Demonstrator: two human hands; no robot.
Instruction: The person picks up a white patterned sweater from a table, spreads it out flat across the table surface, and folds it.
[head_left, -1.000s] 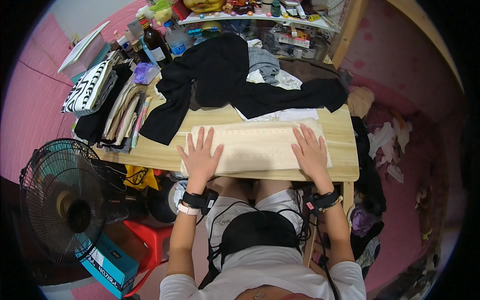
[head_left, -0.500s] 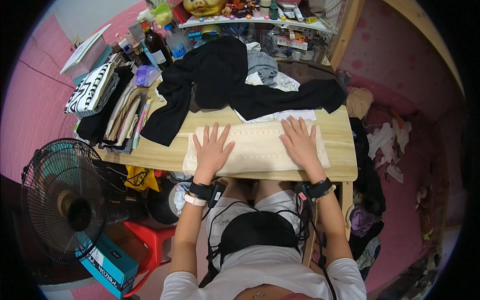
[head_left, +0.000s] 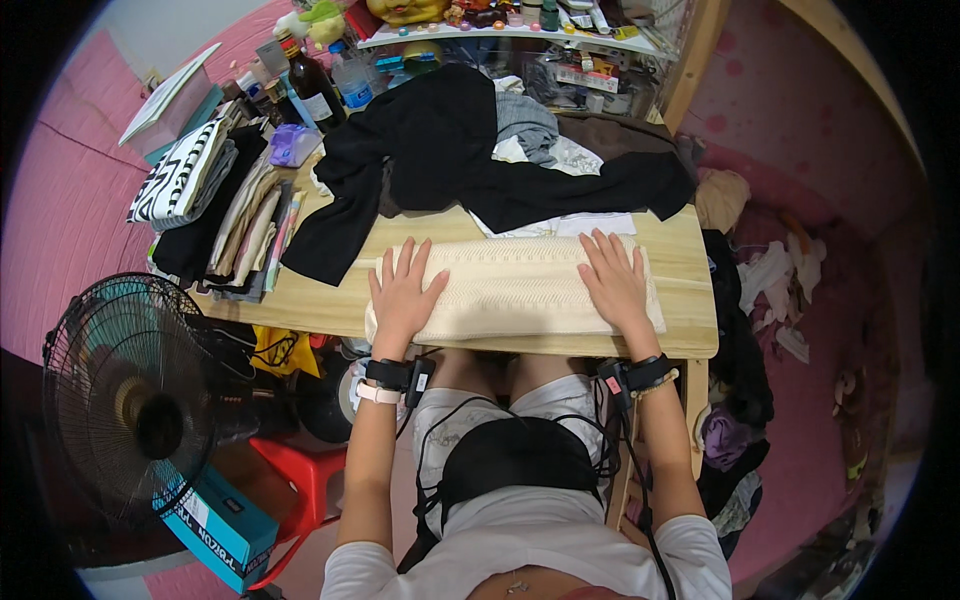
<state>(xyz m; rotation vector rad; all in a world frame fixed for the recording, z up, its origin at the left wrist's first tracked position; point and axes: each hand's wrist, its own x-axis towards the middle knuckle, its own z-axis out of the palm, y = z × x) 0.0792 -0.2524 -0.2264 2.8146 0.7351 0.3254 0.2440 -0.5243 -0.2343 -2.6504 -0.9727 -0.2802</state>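
Observation:
A cream knitted garment (head_left: 510, 290), folded into a long flat rectangle, lies along the front edge of the wooden table. My left hand (head_left: 405, 295) rests flat on its left end with the fingers spread. On its right end my right hand (head_left: 615, 283) lies palm down, fingers stretched out and apart. Neither hand grips anything. Just beyond the fold, a black long-sleeved garment (head_left: 440, 150) is spread loosely over other clothes, one sleeve reaching right and one hanging toward the left front.
A stack of folded clothes (head_left: 225, 210) stands at the table's left, beside bottles (head_left: 312, 90) and a purple packet (head_left: 292, 146). A fan (head_left: 135, 400) is at the lower left, near a red stool (head_left: 310, 490). More clothes (head_left: 735, 340) lie right of the table.
My left hand has slid left toward the end of the cream garment. My right hand has shifted slightly right. Both stay flat on the cloth.

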